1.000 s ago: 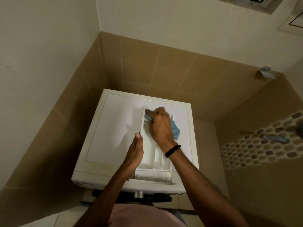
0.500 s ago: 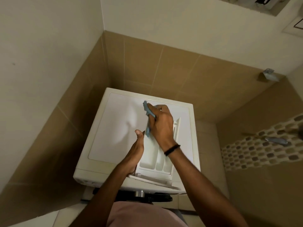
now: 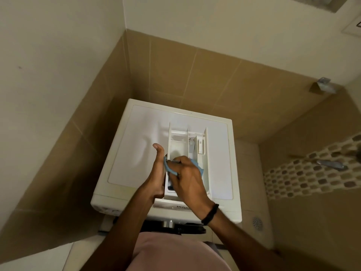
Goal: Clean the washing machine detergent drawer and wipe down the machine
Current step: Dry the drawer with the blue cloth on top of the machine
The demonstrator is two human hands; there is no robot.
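Note:
The white detergent drawer (image 3: 187, 141) lies lengthwise on top of the white washing machine (image 3: 136, 145), its far compartments uncovered. My right hand (image 3: 187, 178) grips a blue cloth (image 3: 196, 165) and presses it into the drawer's near end. My left hand (image 3: 158, 173) holds the drawer's left wall, thumb pointing away from me; its fingers are hidden behind the drawer's side. Part of the cloth wraps over the left wall between my two hands.
The machine stands in a corner between tan tiled walls. To its right are a tiled floor with a round drain (image 3: 257, 222) and a mosaic strip with a metal tap (image 3: 330, 164). A metal bracket (image 3: 323, 84) sticks out of the back wall.
My right hand has drawn the cloth from the drawer's far end to its near end, uncovering the far compartments. My left hand stays on the left wall.

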